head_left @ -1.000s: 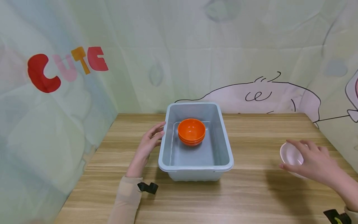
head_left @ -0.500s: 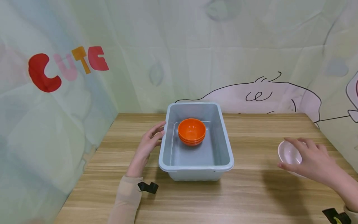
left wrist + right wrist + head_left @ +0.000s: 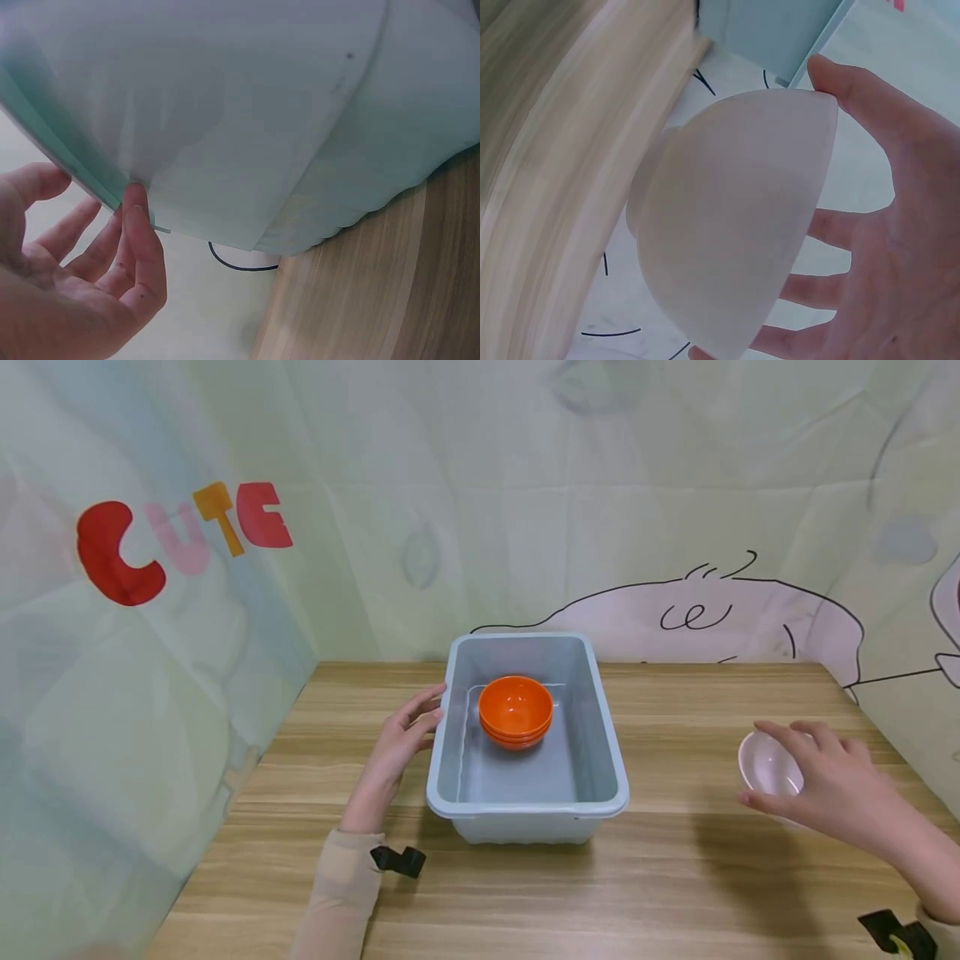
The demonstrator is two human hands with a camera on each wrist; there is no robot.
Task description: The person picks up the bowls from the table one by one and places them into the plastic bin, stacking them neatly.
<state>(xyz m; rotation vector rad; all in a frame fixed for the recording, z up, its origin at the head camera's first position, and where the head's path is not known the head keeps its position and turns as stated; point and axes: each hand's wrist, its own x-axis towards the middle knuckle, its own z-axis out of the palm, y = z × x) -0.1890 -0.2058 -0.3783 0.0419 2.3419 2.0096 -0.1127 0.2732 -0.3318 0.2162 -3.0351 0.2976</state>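
Note:
A grey-blue plastic bin stands on the table with a stack of orange bowls inside, toward its far end. My left hand holds the bin's left rim with bent fingers; the left wrist view shows the fingertips against the rim and outer wall. On the right, my right hand grips a pale pinkish-white bowl by its rim. That bowl is held above the table, with the thumb at one side of the rim and the fingers at the other.
The wood-grain table ends at a printed cloth backdrop behind and at the sides. Black wrist mounts sit on both forearms. Several orange bowls take up only part of the bin floor.
My right hand has moved slightly left with the white bowl, toward the bin. My left hand, the bin and the orange bowls have stayed in place.

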